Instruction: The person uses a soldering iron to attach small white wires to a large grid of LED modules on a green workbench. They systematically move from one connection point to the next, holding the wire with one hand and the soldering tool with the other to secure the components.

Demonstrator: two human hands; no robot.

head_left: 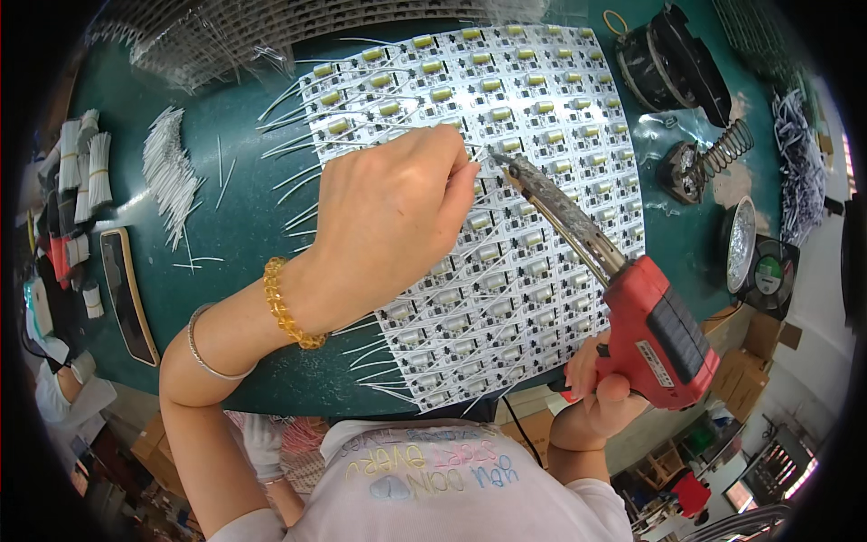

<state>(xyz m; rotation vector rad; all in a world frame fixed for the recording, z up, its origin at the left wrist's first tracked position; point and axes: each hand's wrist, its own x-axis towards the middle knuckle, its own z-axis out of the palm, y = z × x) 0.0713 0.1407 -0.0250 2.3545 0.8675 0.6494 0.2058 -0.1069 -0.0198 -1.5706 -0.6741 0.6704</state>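
Note:
A white circuit board panel [542, 316] with rows of small yellow-topped components lies on the green table. My left hand [393, 212] is above its upper middle, thumb and forefinger pinched together on a thin white wire, mostly covered by the fingers. In my right hand [607, 397], at the panel's lower right, is a red soldering gun [664, 334] gripped by its handle. Its metal tip points up and left and meets the board area just right of my left fingertips; whether it touches the wire cannot be made out. Many white wires [370, 357] stick out past the panel's left edge.
Left of the panel lie a loose pile of white wires [172, 172], bundled wires [97, 172] and a phone [129, 294]. To the right are a black round device [668, 68], a coiled soldering iron stand [691, 167] and a small fan [770, 278]. Plastic-wrapped panels [226, 41] lie behind.

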